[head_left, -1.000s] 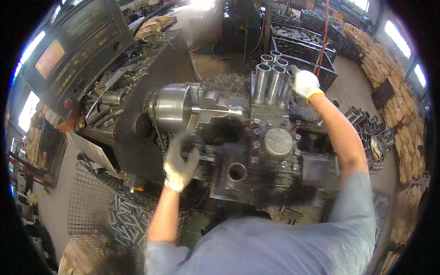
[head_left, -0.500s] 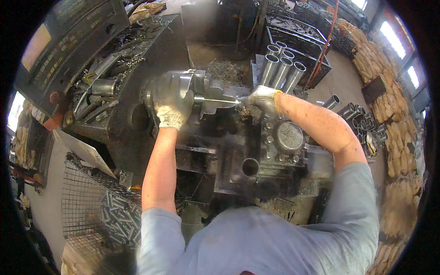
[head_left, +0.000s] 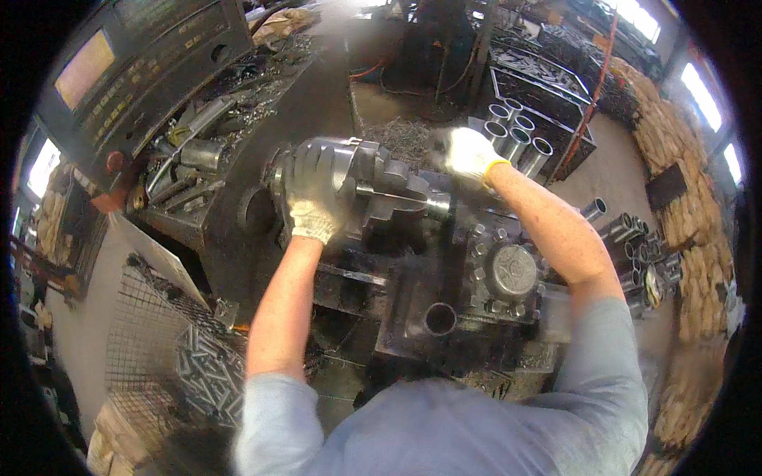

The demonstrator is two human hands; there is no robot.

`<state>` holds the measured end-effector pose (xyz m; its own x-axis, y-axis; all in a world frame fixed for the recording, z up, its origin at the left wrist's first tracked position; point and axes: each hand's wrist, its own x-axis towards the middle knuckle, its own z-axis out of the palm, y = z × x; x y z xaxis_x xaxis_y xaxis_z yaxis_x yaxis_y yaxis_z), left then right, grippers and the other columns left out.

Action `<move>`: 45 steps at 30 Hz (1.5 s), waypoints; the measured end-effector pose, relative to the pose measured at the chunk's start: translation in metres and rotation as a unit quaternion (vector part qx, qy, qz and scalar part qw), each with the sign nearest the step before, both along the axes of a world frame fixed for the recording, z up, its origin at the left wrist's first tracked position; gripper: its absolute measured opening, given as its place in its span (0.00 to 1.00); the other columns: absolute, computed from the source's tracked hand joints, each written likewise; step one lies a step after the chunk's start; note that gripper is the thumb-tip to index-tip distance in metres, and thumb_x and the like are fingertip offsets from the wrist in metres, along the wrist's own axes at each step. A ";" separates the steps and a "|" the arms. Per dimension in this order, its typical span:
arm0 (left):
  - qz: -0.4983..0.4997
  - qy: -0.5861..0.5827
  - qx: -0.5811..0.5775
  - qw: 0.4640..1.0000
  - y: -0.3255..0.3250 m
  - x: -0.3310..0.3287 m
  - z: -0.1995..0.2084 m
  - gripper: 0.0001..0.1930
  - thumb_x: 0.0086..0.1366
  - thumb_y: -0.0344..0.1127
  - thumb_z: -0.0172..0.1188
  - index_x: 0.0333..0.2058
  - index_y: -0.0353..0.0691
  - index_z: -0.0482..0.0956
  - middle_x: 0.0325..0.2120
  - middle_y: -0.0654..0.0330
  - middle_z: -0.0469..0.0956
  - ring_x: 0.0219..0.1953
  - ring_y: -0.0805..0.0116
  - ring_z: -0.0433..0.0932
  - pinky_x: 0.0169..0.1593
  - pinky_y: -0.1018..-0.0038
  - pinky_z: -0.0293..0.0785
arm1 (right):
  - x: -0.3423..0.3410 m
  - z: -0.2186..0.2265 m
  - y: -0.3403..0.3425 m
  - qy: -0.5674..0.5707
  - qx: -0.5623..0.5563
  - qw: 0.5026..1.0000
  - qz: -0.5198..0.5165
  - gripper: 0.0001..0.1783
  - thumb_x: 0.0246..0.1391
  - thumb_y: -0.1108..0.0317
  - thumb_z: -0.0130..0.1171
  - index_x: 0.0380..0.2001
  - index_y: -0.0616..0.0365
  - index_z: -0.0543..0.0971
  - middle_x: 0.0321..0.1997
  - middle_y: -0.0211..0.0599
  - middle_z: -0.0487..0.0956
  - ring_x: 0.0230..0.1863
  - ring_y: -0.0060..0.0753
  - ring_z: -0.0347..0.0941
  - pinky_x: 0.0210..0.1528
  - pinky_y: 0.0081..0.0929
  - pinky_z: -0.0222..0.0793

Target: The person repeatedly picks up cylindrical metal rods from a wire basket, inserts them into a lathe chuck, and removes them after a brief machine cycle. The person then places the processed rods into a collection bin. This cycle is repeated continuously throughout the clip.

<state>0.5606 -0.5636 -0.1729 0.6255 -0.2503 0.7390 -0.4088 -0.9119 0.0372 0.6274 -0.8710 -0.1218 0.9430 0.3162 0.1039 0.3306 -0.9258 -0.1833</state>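
Note:
A dark lathe chuck (head_left: 367, 165) with stepped jaws sits in the middle of the view. My left hand (head_left: 317, 186), in a grey-palmed knit glove, is closed over its rim, fingers on top and thumb toward the jaws. A short shiny metal cylinder (head_left: 438, 204) projects to the right from the jaws. My right hand (head_left: 470, 155), gloved in white, is raised beyond and to the right of the cylinder, apart from it. Its fingers look curled and are blurred; anything inside them is hidden. Just right of it, several shiny metal tubes (head_left: 517, 143) stand together.
A bolted tool post (head_left: 513, 270) stands right of the chuck, with a round-holed block (head_left: 440, 319) nearer me. More tubes (head_left: 627, 230) lie at the right. Cut pieces fill a wire-mesh basket (head_left: 151, 349) at lower left. A control panel (head_left: 135, 87) rises at far left.
My right hand has come off the cylinder's end and moved up and right, uncovering the cylinder. My left hand stays on the chuck. The whole view has shifted slightly.

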 end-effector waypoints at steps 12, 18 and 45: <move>-0.027 -0.023 -0.018 0.999 0.001 0.008 -0.009 0.33 0.55 0.44 0.65 0.58 0.36 0.72 0.60 0.41 0.71 0.65 0.37 0.67 0.71 0.42 0.58 | 0.020 -0.073 -0.052 0.514 0.069 0.848 0.110 0.27 0.47 0.58 0.76 0.47 0.64 0.84 0.37 0.36 0.84 0.36 0.28 0.78 0.33 0.32 0.76; -0.048 -0.014 -0.034 0.998 0.005 0.003 -0.007 0.33 0.53 0.44 0.67 0.56 0.34 0.72 0.58 0.40 0.71 0.64 0.35 0.67 0.71 0.42 0.58 | -0.055 0.005 -0.035 0.243 -0.257 0.934 0.049 0.25 0.38 0.53 0.76 0.36 0.61 0.87 0.36 0.47 0.88 0.36 0.48 0.85 0.41 0.43 0.80; -0.155 0.534 -0.819 0.143 -0.031 -0.288 -0.153 0.14 0.72 0.44 0.56 0.49 0.44 0.80 0.44 0.57 0.83 0.48 0.56 0.82 0.56 0.57 0.78 | -0.406 -0.198 0.051 0.381 0.477 0.790 -0.051 0.28 0.44 0.60 0.77 0.46 0.65 0.83 0.33 0.30 0.85 0.30 0.27 0.80 0.34 0.30 0.77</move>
